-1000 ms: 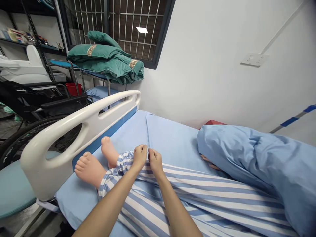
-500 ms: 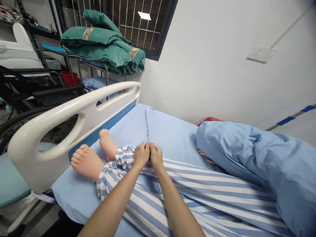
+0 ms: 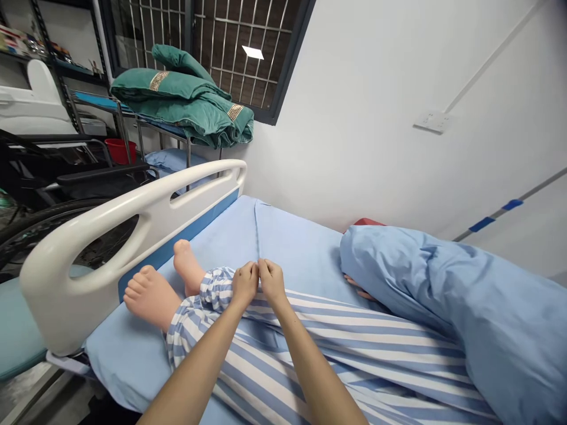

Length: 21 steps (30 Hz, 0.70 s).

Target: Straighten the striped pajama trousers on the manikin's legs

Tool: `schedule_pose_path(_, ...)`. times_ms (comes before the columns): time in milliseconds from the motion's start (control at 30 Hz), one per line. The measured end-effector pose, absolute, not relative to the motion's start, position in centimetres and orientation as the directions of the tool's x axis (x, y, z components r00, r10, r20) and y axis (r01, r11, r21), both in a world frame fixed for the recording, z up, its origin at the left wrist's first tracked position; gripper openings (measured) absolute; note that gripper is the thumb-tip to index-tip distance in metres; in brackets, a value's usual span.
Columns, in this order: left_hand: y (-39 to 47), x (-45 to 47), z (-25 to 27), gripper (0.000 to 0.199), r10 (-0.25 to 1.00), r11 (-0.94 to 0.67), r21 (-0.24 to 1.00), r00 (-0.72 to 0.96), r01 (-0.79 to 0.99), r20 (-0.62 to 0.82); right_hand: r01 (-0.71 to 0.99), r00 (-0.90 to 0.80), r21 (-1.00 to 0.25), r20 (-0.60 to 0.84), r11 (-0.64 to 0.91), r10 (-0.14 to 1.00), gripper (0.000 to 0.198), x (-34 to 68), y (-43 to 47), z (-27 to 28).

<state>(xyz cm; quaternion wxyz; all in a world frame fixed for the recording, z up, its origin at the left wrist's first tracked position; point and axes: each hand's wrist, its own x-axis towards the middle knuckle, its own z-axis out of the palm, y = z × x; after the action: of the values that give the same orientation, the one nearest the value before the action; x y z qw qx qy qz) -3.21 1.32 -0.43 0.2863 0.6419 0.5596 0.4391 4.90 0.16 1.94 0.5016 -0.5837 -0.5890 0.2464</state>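
Note:
My left hand [image 3: 245, 284] and my right hand [image 3: 271, 283] are side by side, fingers curled closed and thumbs almost touching. Both are over the far leg of blue-and-white striped trousers [image 3: 336, 321]. What the fingers hold, if anything, is hidden. A raised crease in the light blue bed sheet [image 3: 301, 242] runs from the wall side to my fingertips. Smooth, plastic-looking feet [image 3: 153, 298] of a lying figure stick out of the trouser cuffs on the left. To the right, a blue cover [image 3: 411, 277] lies over the upper legs, with fingertips [image 3: 359, 288] showing beneath it.
A cream bed end board [image 3: 95, 242] rises beyond the feet. Behind it are a black wheelchair [image 3: 75, 177], a red bucket [image 3: 120, 151] and a folded green quilt [image 3: 190, 109] on a metal frame. A white wall [image 3: 354, 118] borders the far side.
The view has tilted up and shifted slightly right. My closed hands have come a little apart and remain over the far trouser leg. The feet and cover keep their places on the bed.

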Motion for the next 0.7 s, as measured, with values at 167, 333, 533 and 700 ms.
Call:
schedule_pose_path(167, 1.3, -3.0, -0.6, 0.033, 0.966, -0.229, 0.865, -0.01, 0.447, 0.26, 0.384, 0.227, -0.905, 0.285, 0.183, 0.931, 0.04, 5.7, 0.2, 0.0)
schedule_pose_path(333, 1.3, -2.5, -0.2, 0.033, 0.972, -0.212, 0.875, -0.001, 0.436, 0.237, 0.221, 0.233, -0.953, 0.259, 0.208, 0.937, 0.04, 6.2, 0.3, -0.4)
schedule_pose_path(533, 2.1, -0.6, 2.0, 0.033, 0.975, -0.187, 0.955, -0.076, 0.232, 0.209, -0.018, 0.258, -0.977, 0.201, 0.213, 0.945, 0.038, 6.6, 0.4, -0.2)
schedule_pose_path(700, 1.9, 0.9, 1.7, 0.031, 0.972, -0.135, 0.987, -0.183, 0.091, 0.15, -0.137, 0.288, -0.973, 0.139, 0.185, 0.947, 0.038, 7.0, 0.7, -0.4)
